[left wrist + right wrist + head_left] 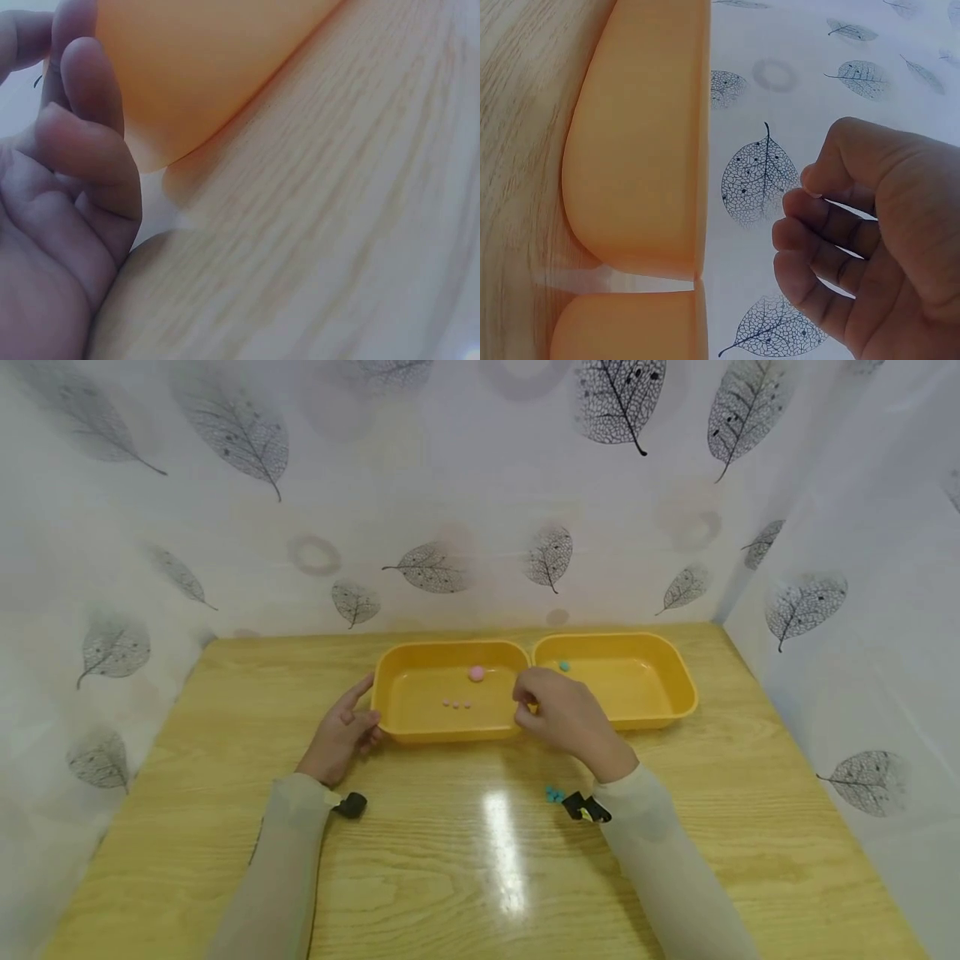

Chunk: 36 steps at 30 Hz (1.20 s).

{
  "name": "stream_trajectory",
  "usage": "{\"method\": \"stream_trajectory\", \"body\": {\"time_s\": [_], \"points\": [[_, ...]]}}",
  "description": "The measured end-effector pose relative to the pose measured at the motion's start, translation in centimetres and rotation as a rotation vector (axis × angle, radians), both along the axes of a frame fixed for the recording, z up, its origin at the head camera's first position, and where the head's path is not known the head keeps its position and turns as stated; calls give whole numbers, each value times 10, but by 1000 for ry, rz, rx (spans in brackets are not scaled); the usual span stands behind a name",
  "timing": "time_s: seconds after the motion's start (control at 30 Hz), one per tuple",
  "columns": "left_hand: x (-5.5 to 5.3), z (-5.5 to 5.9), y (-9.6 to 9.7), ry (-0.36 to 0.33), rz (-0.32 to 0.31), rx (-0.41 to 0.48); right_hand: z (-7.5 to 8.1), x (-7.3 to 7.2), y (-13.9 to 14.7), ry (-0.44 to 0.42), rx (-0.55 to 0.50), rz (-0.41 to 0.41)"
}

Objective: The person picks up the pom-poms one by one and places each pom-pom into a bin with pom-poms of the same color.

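My left hand (335,739) holds the left end of a yellow tray (435,734), its thumb right at the rim. The left wrist view shows curled fingers (94,90) beside the tray's outer wall. Inside this tray lie a larger pink ball (476,673) and a row of three tiny pink beads (456,704). My right hand (562,710) is raised over the place where the two trays meet. Its thumb and index fingertip come together in the right wrist view, the other fingers (795,274) curled; I cannot tell whether a tiny bead is between them.
A second yellow tray (678,706) adjoins on the right, with one teal ball (564,666) inside. Several small teal beads (553,794) lie on the wooden table (420,877) near my right cuff. A leaf-printed curtain (480,485) hangs behind and along the sides.
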<state>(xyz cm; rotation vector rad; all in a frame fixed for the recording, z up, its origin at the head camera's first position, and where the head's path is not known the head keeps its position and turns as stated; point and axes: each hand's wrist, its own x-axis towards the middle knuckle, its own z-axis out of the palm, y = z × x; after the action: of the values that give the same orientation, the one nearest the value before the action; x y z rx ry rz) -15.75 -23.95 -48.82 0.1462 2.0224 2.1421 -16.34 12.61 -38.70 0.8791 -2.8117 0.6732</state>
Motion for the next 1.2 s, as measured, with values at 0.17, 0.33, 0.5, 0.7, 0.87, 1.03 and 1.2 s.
{"method": "stream_trajectory", "body": {"time_s": [0.17, 0.33, 0.5, 0.7, 0.87, 1.03, 1.2], "points": [[0, 1, 0, -4, 6, -8, 2, 1, 1, -27, -3, -6], [2, 1, 1, -12, 8, -16, -1, 2, 1, -47, -16, -4], [2, 1, 2, -11, 5, -9, -1, 3, 0, -45, -19, -14], [2, 1, 1, -1, 5, 5, 0, 2, -3, -35, -8, -15], [2, 1, 1, 3, -4, 15, -3, 3, -2, -7, -15, -9], [3, 1, 1, 2, -9, 28, -4, 4, -2, 14, -21, 2], [2, 2, 2, 2, -8, 36, -3, 3, -2, 23, -10, 2]]}}
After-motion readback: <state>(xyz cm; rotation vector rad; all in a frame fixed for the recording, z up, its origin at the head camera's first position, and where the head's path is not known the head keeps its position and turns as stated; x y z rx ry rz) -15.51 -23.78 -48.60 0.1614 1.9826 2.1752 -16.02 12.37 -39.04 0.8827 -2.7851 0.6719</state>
